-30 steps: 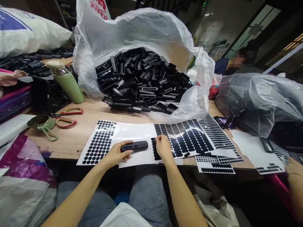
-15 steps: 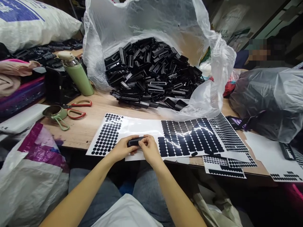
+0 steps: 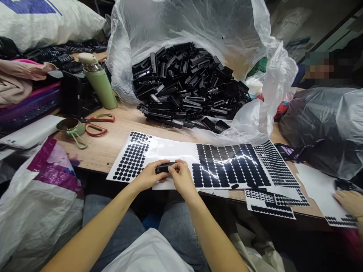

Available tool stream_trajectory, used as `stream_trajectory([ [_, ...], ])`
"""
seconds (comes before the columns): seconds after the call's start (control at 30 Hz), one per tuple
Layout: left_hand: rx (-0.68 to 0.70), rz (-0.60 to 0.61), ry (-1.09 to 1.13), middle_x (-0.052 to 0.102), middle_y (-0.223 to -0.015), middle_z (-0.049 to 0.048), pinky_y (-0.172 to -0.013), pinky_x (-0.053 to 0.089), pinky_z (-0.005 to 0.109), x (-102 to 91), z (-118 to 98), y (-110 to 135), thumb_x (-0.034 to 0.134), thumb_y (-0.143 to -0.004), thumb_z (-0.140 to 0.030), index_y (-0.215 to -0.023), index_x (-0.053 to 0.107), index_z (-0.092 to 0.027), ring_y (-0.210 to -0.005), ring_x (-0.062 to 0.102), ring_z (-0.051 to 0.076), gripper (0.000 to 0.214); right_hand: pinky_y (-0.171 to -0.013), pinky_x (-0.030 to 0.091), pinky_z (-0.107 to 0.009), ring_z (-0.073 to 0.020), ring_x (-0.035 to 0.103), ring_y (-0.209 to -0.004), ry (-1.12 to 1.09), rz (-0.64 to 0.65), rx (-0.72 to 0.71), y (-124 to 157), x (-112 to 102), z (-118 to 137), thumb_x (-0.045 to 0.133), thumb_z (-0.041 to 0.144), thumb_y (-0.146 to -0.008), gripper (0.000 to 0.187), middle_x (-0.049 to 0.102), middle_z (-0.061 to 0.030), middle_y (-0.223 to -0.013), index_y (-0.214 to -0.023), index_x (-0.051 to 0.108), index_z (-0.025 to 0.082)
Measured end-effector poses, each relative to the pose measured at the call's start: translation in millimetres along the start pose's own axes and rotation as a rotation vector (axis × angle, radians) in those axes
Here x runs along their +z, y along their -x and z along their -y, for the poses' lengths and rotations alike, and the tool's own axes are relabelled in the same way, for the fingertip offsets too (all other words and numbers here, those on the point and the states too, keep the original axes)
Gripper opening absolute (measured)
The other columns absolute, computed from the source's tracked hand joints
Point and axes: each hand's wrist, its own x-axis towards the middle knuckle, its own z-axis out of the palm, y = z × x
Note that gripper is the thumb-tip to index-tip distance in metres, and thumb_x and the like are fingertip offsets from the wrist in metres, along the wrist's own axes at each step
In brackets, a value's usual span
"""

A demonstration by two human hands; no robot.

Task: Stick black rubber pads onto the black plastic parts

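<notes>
Between my two hands is a small black oblong plastic piece with a textured surface [image 3: 164, 167]. My left hand [image 3: 149, 176] is closed around its left end. The fingers of my right hand [image 3: 180, 174] pinch its right end, thumb against the near side. Both hands are just above a white backing sheet [image 3: 170, 150] at the table's front edge. Rows of black round stickers [image 3: 132, 156] cover the sheet's left part, and black oblong stickers [image 3: 224, 166] lie to the right. Behind them, a big clear plastic bag [image 3: 261, 128] holds a heap of similar black pieces [image 3: 181, 83].
Left on the table are red-handled scissors [image 3: 98, 128], a green cup [image 3: 70, 126] and a green bottle [image 3: 100, 85]. More sticker sheets [image 3: 278, 162] overlap at right, near a dark plastic bag [image 3: 326, 124]. Another person's hand [image 3: 350, 200] reaches over a sheet at the far right.
The view has shifted slightly, moving most things a little to the right. Another person's hand has come in at the right edge. My hands keep their hold on the black piece.
</notes>
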Motion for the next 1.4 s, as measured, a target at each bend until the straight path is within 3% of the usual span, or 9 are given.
stream_trajectory([
  [0.3,0.009,-0.006,-0.006,0.067,-0.094,0.0093,-0.063,0.053,0.031,-0.6,2.1,-0.3,0.068,-0.068,-0.030,-0.122,0.051,-0.013,-0.059,0.063,0.015,0.059,-0.087,0.041,-0.031,-0.0174,0.054,-0.095,-0.053,-0.022,0.004,-2.0,3.8,-5.7,0.052,0.027,-0.076,0.013,0.049,-0.0098,-0.115,-0.071,0.059,0.018],
  [0.5,0.009,-0.005,0.008,0.068,-0.092,0.0097,-0.062,0.052,0.031,-0.8,2.6,0.1,0.067,-0.069,-0.030,-0.123,0.051,-0.012,-0.061,0.064,0.016,0.060,-0.085,0.044,-0.033,-0.0162,0.056,-0.086,-0.043,-0.033,-0.003,-1.9,5.4,-6.6,0.053,0.028,-0.075,0.013,0.049,-0.0100,-0.117,-0.070,0.059,0.018],
  [0.97,0.006,-0.008,0.007,0.068,-0.092,0.0096,-0.064,0.052,0.032,-0.7,1.4,1.3,0.067,-0.069,-0.029,-0.122,0.051,-0.012,-0.062,0.064,0.016,0.058,-0.085,0.043,-0.031,-0.0161,0.055,-0.089,-0.051,-0.039,0.003,-1.0,6.7,-7.4,0.052,0.029,-0.076,0.014,0.048,-0.0096,-0.118,-0.071,0.059,0.018],
  [1.2,0.014,-0.013,0.012,0.068,-0.095,0.0099,-0.064,0.052,0.032,-0.3,0.4,1.7,0.068,-0.068,-0.031,-0.121,0.052,-0.012,-0.061,0.063,0.015,0.059,-0.083,0.045,-0.034,-0.0142,0.056,-0.077,-0.031,-0.054,0.006,2.1,6.7,-2.0,0.052,0.028,-0.076,0.012,0.048,-0.0100,-0.117,-0.071,0.058,0.018],
  [1.4,0.012,0.005,0.010,0.067,-0.096,0.0098,-0.067,0.053,0.034,-1.3,3.3,0.3,0.067,-0.069,-0.033,-0.123,0.051,-0.013,-0.062,0.064,0.017,0.060,-0.084,0.044,-0.034,-0.0159,0.056,-0.082,0.006,-0.064,0.004,4.5,9.4,0.4,0.049,0.025,-0.079,0.012,0.046,-0.0111,-0.118,-0.072,0.056,0.018],
])
